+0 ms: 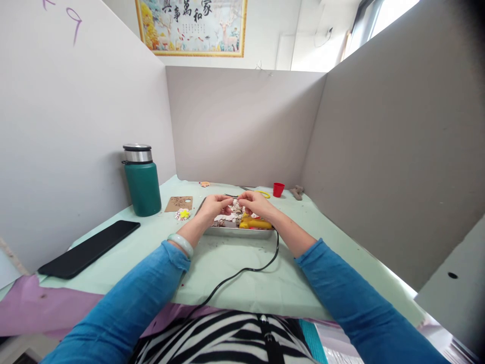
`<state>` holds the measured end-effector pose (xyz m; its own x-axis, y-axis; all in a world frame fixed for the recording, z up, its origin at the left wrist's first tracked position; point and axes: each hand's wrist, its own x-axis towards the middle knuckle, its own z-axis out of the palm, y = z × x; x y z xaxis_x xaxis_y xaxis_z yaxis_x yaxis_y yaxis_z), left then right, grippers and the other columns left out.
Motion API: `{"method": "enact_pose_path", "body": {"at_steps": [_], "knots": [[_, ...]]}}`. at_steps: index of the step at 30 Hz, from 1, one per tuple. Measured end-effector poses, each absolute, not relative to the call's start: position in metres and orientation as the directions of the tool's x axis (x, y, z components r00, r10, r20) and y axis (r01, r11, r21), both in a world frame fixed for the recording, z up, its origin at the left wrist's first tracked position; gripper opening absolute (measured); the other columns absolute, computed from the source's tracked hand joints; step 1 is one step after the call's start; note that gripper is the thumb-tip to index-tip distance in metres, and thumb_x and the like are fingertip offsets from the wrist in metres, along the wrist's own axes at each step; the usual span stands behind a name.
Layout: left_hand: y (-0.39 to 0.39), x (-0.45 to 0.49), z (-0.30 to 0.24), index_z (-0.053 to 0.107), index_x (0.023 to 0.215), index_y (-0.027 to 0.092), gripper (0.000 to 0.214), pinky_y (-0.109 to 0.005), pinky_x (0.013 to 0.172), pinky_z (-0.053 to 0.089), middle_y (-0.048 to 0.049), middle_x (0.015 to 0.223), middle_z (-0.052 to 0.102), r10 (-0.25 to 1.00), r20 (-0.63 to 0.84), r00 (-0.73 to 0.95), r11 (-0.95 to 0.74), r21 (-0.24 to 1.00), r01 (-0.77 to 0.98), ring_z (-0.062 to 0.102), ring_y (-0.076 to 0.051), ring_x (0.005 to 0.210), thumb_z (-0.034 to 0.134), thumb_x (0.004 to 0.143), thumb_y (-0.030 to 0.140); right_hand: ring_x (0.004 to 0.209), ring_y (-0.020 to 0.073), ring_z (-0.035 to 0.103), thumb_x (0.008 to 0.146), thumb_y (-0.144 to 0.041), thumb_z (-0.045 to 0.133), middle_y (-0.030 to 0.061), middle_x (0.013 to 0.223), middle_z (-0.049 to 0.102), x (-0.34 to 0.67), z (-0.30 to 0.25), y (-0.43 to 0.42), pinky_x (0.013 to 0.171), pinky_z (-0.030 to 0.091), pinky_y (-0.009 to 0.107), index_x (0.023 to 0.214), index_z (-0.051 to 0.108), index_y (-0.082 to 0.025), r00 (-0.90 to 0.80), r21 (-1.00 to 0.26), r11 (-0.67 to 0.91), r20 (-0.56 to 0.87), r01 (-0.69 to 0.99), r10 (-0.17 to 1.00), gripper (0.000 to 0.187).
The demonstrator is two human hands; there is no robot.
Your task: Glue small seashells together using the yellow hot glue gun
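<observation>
My left hand (215, 207) and my right hand (257, 203) are raised close together over a shallow metal tray (237, 232). On each, thumb and fingers are pinched. Whatever they hold is too small to name; pale bits show between the fingertips, and I cannot tell whether these are held or lie in the tray behind. Inside the tray are white, shell-like pieces (226, 218). A yellow glue gun (254, 223) lies at its right side, partly under my right hand.
A black cord (242, 271) runs from the tray toward my body. Leftward are a green bottle (143, 187), a black slab-like object (91, 248), a brown card (178, 203) and a flower-like piece (184, 214). A red cup (278, 190) stands behind. Grey partitions (246, 121) enclose the table.
</observation>
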<state>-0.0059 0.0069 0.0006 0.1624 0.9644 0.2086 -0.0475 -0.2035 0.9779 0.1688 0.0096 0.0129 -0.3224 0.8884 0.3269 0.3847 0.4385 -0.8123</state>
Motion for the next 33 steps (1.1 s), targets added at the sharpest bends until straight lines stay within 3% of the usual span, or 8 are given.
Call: {"method": "enact_pose_path", "body": {"at_steps": [17,27,33], "knots": [[0.0100,-0.0066,-0.0013,0.064,0.075,0.008,0.029,-0.026,0.055,0.049,-0.0048,0.069,0.062,0.969,0.176,0.175,-0.164,0.983,-0.079,0.054,-0.009,0.048,0.076,0.064,0.032,0.049,0.0080,0.049,0.075,-0.023,0.052,-0.0032,0.058,0.053,0.1672,0.0165,0.0045,0.041,0.034,0.018,0.082,0.059,-0.017,-0.320,-0.767,0.468,0.353,0.440,0.879,0.012],[0.0059,-0.0066,0.0009,0.062,0.082,0.008,0.031,-0.027,0.056,0.051,-0.0121,0.085,0.066,0.958,0.138,0.251,-0.118,0.989,-0.094,0.055,-0.009,0.050,0.067,0.075,0.037,0.049,0.0076,0.049,0.074,-0.023,0.050,-0.0027,0.058,0.053,0.1676,0.0143,0.0089,0.042,0.034,0.017,0.074,0.057,-0.017,-0.293,-0.736,0.487,0.390,0.471,0.873,0.009],[0.0072,-0.0075,0.0005,0.061,0.082,0.008,0.023,-0.026,0.055,0.050,-0.0111,0.080,0.066,0.956,0.096,0.277,-0.067,0.991,-0.112,0.056,-0.009,0.050,0.065,0.078,0.031,0.048,0.0081,0.048,0.075,-0.024,0.050,-0.0030,0.055,0.051,0.1682,0.0151,0.0079,0.041,0.033,0.017,0.073,0.055,-0.017,-0.299,-0.754,0.478,0.377,0.451,0.877,0.009]]}}
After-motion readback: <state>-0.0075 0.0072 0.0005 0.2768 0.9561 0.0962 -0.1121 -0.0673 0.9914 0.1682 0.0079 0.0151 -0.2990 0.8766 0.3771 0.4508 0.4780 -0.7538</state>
